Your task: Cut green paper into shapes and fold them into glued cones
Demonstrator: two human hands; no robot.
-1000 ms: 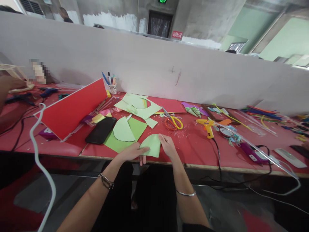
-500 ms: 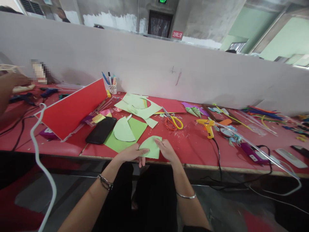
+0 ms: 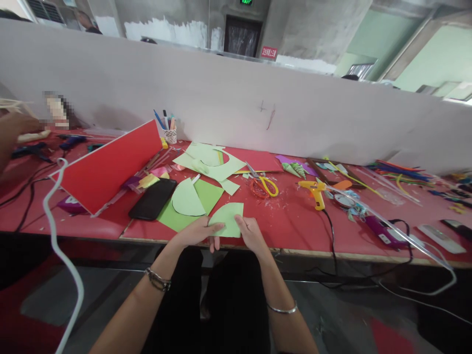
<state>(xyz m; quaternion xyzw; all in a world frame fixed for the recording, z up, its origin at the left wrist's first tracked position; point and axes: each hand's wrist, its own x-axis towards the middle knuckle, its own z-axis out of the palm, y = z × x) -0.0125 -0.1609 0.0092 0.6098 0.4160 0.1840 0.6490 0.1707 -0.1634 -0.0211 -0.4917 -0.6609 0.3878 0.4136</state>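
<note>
A light-green quarter-circle piece of paper (image 3: 227,221) is held between my two hands just above the table's front edge. My left hand (image 3: 199,231) pinches its left corner, thumb on top and fingers underneath. On its right edge, my right hand (image 3: 251,232) grips with the thumb on the near face. Just behind lies a larger pale-green cut paper piece (image 3: 188,197) with a dark outline, resting on a darker green sheet (image 3: 213,192). Farther back is a pale-green sheet (image 3: 199,156) with a rounded cut-out. Yellow-handled scissors (image 3: 266,183) lie to its right.
A black phone (image 3: 153,199) and a tilted red board (image 3: 110,164) are on the left. A pen cup (image 3: 170,133) stands by the white partition (image 3: 221,98). To the right are a yellow glue gun (image 3: 314,191) and a purple power strip (image 3: 385,232). Another person's hand (image 3: 16,125) is far left.
Both hands have shifted slightly up with the quarter-circle paper, and my right thumb sits a little lower on its edge. The whole view has moved slightly.
</note>
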